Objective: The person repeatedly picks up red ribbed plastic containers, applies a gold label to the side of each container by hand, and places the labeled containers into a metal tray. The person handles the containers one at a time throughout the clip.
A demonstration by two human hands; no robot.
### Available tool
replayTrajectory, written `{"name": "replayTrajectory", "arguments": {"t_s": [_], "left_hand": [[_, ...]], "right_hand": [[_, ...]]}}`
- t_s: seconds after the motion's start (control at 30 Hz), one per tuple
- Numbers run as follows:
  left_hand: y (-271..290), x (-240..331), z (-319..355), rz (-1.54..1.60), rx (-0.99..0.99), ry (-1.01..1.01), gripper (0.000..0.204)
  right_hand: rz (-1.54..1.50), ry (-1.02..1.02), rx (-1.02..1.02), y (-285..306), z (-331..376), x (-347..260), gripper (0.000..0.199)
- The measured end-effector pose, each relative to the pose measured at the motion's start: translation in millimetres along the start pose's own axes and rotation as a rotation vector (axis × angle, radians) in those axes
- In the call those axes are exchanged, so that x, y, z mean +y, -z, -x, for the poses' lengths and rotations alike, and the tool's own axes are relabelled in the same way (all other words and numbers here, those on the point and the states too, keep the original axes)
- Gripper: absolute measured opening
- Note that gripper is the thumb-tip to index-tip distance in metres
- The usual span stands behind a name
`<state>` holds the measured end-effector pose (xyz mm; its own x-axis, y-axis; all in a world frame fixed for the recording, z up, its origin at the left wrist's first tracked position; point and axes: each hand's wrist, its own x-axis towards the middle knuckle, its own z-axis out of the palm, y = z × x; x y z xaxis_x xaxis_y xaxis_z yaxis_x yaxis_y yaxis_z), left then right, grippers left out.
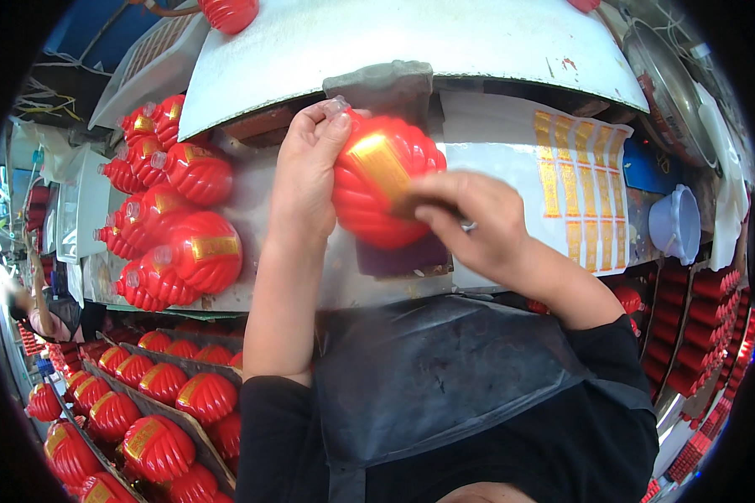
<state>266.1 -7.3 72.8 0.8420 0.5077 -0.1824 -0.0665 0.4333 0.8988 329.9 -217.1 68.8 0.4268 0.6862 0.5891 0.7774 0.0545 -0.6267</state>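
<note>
Crowding grey worktable (250, 189) and trays (201, 436): red bottles (189, 225).

The red bottle (359, 216) looks glossy, ribbed plastic — its gold label (377, 163) shiny — the basin (673, 88) smooth metal

A flat grey worktop (335, 268) with scuffed, stained patches carries, at nine o'clock, a tight cluster of glossy red, spirally ribbed, rounded plastic containers (180, 220) with clear necks and gold labels, lying on their sides. A dark purple, flat, rectangular pad (398, 258) lies at six o'clock near the front edge, and at three o'clock a white sheet (549, 235) bearing columns of gold rectangular labels (583, 193) lies near a pale blue, round plastic bucket (674, 225) standing upright farther out.
</note>
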Motion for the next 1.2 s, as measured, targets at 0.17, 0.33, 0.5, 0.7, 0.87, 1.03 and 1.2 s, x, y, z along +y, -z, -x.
{"name": "replayTrajectory", "arguments": {"t_s": [0.17,0.33,0.5,0.7,0.87,1.03,1.2], "left_hand": [[-6,1,11,-0.021,-0.047,-0.046,0.039],[-10,2,17,-0.006,-0.077,-0.076,0.039],[-10,2,20,0.019,-0.064,-0.072,0.037],[-13,1,22,0.083,0.006,-0.082,0.026],[-16,-1,29,0.08,0.032,-0.123,0.023],[-21,-5,36,0.017,0.031,-0.189,0.023],[-25,-7,43,0.005,0.025,-0.218,0.024]], "right_hand": [[-0.076,-0.315,0.253,8,-49,9,0.027],[0.058,-0.189,0.092,9,-58,-7,0.023],[0.178,-0.194,0.131,14,-58,8,0.02],[0.185,0.368,0.058,-1,-37,-16,0.017],[0.229,0.113,0.06,4,-40,-32,0.021],[0.144,-0.161,0.174,13,-40,-29,0.025],[0.113,-0.453,0.227,16,-36,-19,0.026]]}}
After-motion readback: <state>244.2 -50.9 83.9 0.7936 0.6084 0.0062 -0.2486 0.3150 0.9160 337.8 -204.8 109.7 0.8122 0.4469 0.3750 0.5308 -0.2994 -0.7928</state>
